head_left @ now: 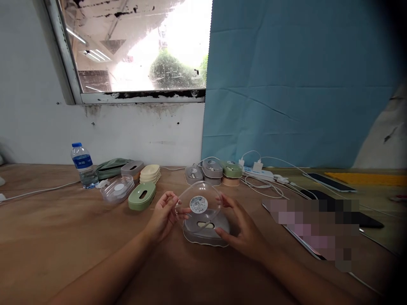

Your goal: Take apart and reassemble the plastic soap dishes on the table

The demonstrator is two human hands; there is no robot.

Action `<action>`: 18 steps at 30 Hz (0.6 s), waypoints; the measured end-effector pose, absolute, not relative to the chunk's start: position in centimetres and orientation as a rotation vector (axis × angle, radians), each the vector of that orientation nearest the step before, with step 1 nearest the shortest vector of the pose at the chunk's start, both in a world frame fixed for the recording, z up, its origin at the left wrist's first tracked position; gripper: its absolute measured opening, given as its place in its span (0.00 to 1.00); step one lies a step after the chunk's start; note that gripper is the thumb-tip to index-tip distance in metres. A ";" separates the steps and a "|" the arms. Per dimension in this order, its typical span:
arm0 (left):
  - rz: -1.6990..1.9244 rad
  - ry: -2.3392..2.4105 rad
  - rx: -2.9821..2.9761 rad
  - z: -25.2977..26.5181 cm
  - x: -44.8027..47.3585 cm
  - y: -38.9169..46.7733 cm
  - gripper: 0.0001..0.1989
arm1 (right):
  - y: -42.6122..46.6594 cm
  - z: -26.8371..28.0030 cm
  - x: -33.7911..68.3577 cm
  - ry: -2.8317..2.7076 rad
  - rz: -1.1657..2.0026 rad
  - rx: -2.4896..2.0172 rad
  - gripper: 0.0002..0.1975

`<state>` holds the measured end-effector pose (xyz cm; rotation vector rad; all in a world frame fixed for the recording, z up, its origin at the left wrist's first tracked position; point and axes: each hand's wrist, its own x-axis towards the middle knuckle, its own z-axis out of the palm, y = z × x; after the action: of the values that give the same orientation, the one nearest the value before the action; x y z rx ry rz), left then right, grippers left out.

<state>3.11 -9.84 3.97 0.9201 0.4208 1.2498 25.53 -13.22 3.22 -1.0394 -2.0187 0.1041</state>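
Note:
A clear plastic lid [210, 195] with a round printed label is tilted up above a grey oval box [190, 228]. My left hand [165, 216] grips the lid's left edge between thumb and fingers. At the opposite edge, the fingertips of my right hand [243, 228] hold the lid, while its thumb reaches down by the top of the grey box. Through the slot in that box something cream-coloured shows, and a thin stick-like strip lies across it. A wavy pale rim sticks out along the bottom of the box.
Left of my hands are a green slotted cover [136, 202], clear lids [111, 190], stacked cream trays [150, 173] and a water bottle [83, 165]. Lidded grey boxes [212, 169] and a green one [232, 169] stand behind. Cables, a power strip [259, 173] and a phone [330, 182] lie right.

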 end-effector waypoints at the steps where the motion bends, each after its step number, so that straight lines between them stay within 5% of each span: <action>1: 1.201 0.392 0.933 3.9 3.1 -9.9 0.13 | -13.1 3.2 25.5 -2.013 0.123 -1.041 0.37; 9: 0.751 0.158 1.056 3.2 3.2 -10.7 0.27 | -13.6 2.9 24.9 -2.011 0.252 -1.040 0.46; 18: 0.810 0.136 1.079 2.6 3.4 -10.7 0.30 | -14.6 3.0 23.4 -1.820 0.154 -0.990 0.29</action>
<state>3.38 -10.67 2.55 1.0789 0.1362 0.8102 23.38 -14.58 3.00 -0.9898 -1.8197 0.1535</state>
